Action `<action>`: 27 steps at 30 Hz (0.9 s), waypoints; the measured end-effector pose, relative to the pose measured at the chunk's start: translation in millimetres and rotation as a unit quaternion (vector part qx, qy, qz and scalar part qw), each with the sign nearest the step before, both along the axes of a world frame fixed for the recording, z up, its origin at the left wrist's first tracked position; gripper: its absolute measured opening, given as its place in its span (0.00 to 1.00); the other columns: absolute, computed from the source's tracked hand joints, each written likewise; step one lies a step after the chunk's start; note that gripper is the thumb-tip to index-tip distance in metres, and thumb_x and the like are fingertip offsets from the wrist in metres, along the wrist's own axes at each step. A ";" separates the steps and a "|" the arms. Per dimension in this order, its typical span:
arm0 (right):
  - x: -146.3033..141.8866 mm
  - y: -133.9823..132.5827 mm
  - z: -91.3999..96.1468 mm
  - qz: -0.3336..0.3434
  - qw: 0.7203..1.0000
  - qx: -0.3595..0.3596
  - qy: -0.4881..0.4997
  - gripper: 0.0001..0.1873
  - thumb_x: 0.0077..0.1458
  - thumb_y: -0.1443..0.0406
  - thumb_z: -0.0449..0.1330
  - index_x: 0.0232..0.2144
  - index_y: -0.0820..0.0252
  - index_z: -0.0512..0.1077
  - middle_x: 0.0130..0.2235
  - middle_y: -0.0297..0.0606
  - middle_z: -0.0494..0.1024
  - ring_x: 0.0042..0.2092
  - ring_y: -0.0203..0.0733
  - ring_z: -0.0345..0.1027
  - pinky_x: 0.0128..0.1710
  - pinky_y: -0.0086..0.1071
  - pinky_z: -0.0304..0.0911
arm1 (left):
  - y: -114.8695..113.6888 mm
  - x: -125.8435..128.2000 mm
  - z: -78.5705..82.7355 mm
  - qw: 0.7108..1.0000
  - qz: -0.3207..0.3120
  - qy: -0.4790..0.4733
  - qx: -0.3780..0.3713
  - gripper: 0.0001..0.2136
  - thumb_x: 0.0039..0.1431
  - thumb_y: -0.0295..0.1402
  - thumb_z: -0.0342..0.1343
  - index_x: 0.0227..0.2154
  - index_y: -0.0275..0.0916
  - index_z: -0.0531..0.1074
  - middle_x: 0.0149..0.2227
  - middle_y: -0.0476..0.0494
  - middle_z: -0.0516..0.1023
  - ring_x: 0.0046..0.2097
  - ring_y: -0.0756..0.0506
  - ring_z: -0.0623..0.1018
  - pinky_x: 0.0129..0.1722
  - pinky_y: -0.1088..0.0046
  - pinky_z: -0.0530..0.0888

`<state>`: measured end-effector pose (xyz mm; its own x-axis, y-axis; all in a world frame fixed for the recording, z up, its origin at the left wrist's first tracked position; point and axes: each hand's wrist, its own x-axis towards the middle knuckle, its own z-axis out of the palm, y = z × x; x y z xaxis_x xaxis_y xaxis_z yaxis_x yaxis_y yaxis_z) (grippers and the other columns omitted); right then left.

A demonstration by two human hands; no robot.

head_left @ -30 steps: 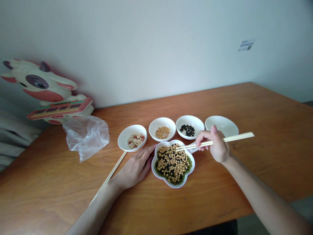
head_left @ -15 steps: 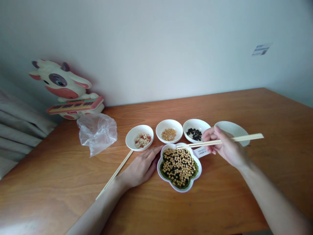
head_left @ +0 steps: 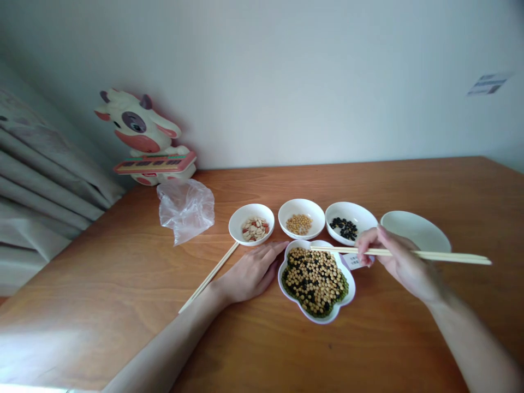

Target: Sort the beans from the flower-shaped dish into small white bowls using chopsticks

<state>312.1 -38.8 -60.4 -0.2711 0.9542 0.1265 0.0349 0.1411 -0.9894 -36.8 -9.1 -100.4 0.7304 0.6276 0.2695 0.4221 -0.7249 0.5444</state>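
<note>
My right hand (head_left: 403,262) is closed round a pair of chopsticks (head_left: 446,256). Their tips reach over the upper part of a flower-shaped dish (head_left: 282,279), at the beans; whether a bean is between them I cannot tell. Tan soybeans (head_left: 321,278), black beans and small green beans fill this dish. My left hand (head_left: 254,273) lies on the table with fingers stretched out, fingertips touching the dish's left rim. Behind stand white bowls: one with pale and reddish pieces (head_left: 254,230), one with soybeans (head_left: 300,223), one with black beans (head_left: 344,227).
A white plate or shallow bowl (head_left: 417,226) stands at the right, partly behind my right hand. A second pair of chopsticks (head_left: 208,277) leans on the leftmost bowl. A crumpled plastic bag (head_left: 186,210) lies before a cow-shaped toy keyboard (head_left: 149,136). Curtains hang at left.
The view has turned left, so everything sits farther right in the picture. The chopstick tips stay over the upper part of the dish, slightly farther right within it. My left hand keeps its place.
</note>
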 end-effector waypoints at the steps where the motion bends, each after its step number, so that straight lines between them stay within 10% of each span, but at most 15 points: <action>1: -0.1 -1.1 0.2 -0.001 1.000 0.005 -0.021 0.29 0.75 0.52 0.42 0.33 0.54 0.77 0.32 0.39 0.75 0.36 0.45 0.68 0.38 0.38 0.63 | -0.1 0.2 0.7 1.000 -0.001 -0.002 0.000 0.27 0.73 0.27 0.47 0.71 0.43 0.53 0.69 0.38 0.66 0.67 0.42 0.71 0.68 0.56 0.70; 13: 14.6 -7.9 4.4 -0.007 0.970 0.049 -0.238 0.34 0.73 0.46 0.34 0.34 0.52 0.75 0.34 0.39 0.77 0.41 0.49 0.70 0.47 0.42 0.60 | 0.6 -1.9 1.2 1.000 0.002 0.018 0.003 0.27 0.74 0.28 0.48 0.72 0.43 0.53 0.70 0.38 0.65 0.69 0.41 0.69 0.69 0.56 0.69; 27: 13.8 -10.7 6.8 0.027 0.975 0.058 -0.212 0.39 0.71 0.42 0.29 0.34 0.52 0.73 0.34 0.40 0.77 0.41 0.50 0.70 0.46 0.41 0.62 | 0.7 0.0 2.4 1.000 0.004 0.020 -0.006 0.27 0.74 0.29 0.47 0.72 0.44 0.52 0.69 0.38 0.66 0.68 0.40 0.70 0.68 0.55 0.71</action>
